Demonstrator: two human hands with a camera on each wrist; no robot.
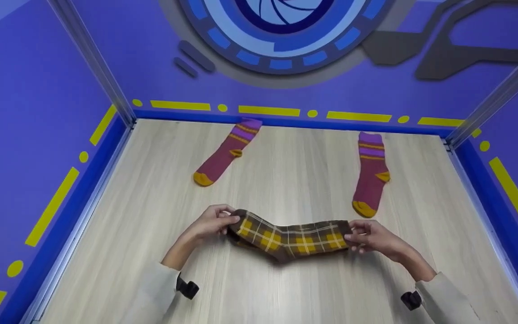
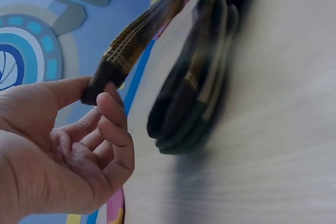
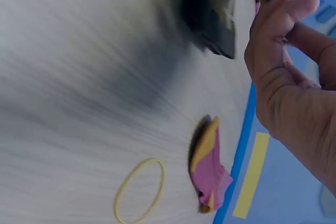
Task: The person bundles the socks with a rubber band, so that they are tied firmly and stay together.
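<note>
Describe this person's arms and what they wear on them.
The left sleeve and right sleeve are pale, long and plain. A small black gadget sits by the left cuff, another black gadget by the right. Left grip and right grip are gloveless.

No text, label, brand, number or sign could be read in any of the three views: the plaid socks (image 1: 305, 243) showed only checks, the burgundy socks (image 1: 370, 176) only coloured bands, and the back wall (image 1: 281, 95) only printed shapes, with yellow dashes (image 1: 269, 110) and dots (image 1: 312, 114) along its foot.
</note>
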